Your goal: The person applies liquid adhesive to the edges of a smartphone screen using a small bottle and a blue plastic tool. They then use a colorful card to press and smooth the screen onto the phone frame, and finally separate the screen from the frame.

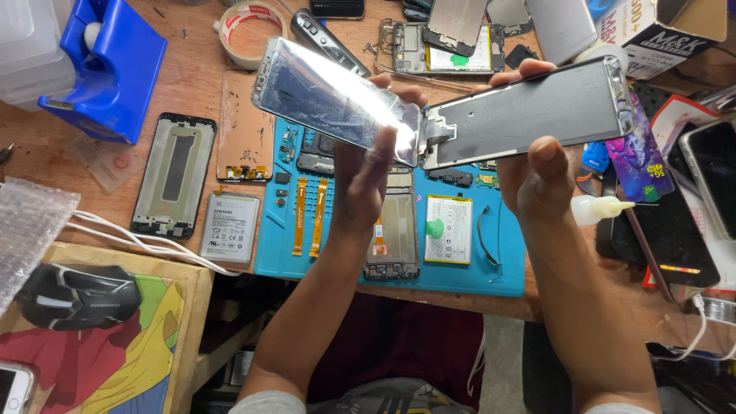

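Left hand is raised above the blue work mat, palm turned toward the camera, fingers curled behind a shiny phone screen panel and thumb pressed on its near face, so it is closed on that panel. Right hand is raised beside it, thumb on the near edge and fingertips over the far edge of a grey phone frame, clamped on it.

Two flat phone parts are held, one in each hand. They meet at their inner ends in the middle, forming a shallow V. The panel's long axis runs from upper left down to the centre; the frame's runs from the centre up toward the right.

Below on the mat lie two orange flex strips, one battery with a green tab and one open phone body. Off the mat to the left, on the wooden table, lie one more battery, one black-edged frame and a roll of tape.
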